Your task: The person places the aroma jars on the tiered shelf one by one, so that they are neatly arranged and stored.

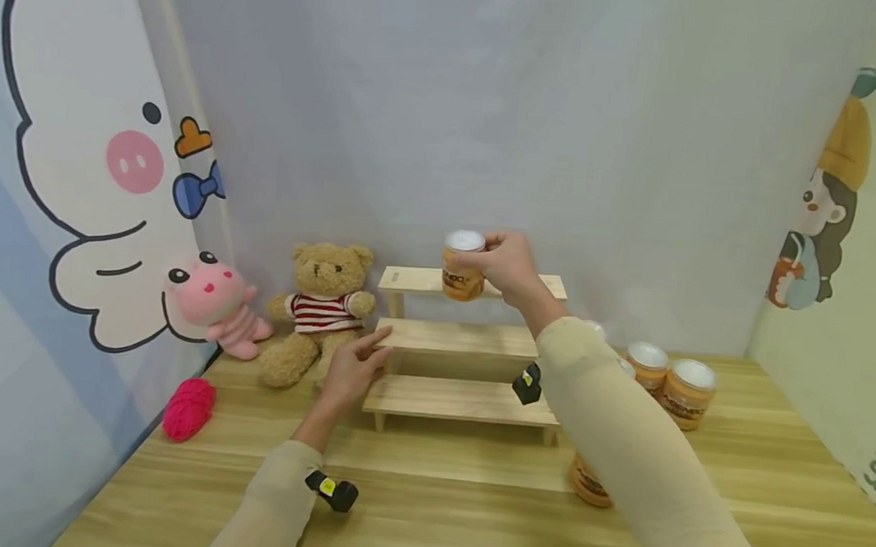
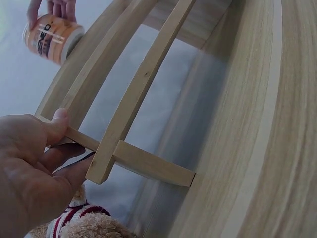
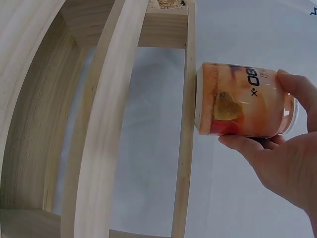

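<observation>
A three-tier wooden display shelf (image 1: 454, 398) stands on the table against the backdrop. My right hand (image 1: 511, 267) holds an orange-labelled jar (image 1: 460, 285) with a white lid by its upper part, upright at the top tier. In the right wrist view, the base of the jar (image 3: 237, 101) is right at the top board, thumb and fingers on opposite sides. At the shelf's left end, my left hand (image 1: 352, 375) grips the side of the middle tier. The left wrist view shows its thumb (image 2: 60, 119) over the wood and the fingers beneath.
More orange jars (image 1: 687, 396) stand right of the shelf, some partly hidden by the right sleeve; one jar (image 1: 592, 482) is nearer the front. Left of the shelf sit a teddy bear (image 1: 328, 297), a pink plush toy (image 1: 217, 303) and a pink yarn ball (image 1: 189, 409).
</observation>
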`<action>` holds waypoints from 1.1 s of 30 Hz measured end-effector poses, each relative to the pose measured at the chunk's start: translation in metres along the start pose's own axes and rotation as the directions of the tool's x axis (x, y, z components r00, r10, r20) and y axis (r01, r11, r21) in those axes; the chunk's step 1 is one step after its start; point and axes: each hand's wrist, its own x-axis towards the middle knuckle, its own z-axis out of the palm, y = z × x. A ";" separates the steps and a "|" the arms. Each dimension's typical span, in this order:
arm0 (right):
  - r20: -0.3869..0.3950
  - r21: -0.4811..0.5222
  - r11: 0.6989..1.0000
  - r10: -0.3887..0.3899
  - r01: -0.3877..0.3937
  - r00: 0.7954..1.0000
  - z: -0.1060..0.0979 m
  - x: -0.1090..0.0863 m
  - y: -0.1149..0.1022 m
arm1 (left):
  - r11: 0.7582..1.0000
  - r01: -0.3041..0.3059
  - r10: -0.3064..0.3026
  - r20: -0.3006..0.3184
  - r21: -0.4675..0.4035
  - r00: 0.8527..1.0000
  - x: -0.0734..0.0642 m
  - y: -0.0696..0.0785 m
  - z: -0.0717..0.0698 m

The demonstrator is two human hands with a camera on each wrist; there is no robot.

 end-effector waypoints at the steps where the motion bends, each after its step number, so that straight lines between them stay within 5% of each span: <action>1: 0.001 0.000 1.000 -0.004 0.004 1.000 0.003 0.001 0.000 | 1.000 -0.001 0.001 0.001 0.000 1.000 0.000 0.000 0.000; 10: -0.013 -0.015 0.999 0.043 -0.043 0.999 0.028 0.012 0.001 | 1.000 0.021 -0.021 0.007 0.011 1.000 -0.001 0.003 0.000; 22: -0.090 0.032 0.999 0.013 -0.011 0.996 0.049 0.022 0.006 | 1.000 0.020 -0.020 0.015 -0.004 1.000 0.001 0.000 0.001; 27: -0.075 -0.002 1.000 0.029 -0.030 0.997 0.044 0.013 0.002 | 1.000 0.018 -0.018 0.008 -0.004 1.000 0.001 -0.001 -0.001; 33: -0.018 -0.029 0.999 -0.029 0.029 0.999 0.009 -0.014 -0.010 | 1.000 0.023 -0.023 0.000 -0.008 1.000 0.000 -0.001 0.000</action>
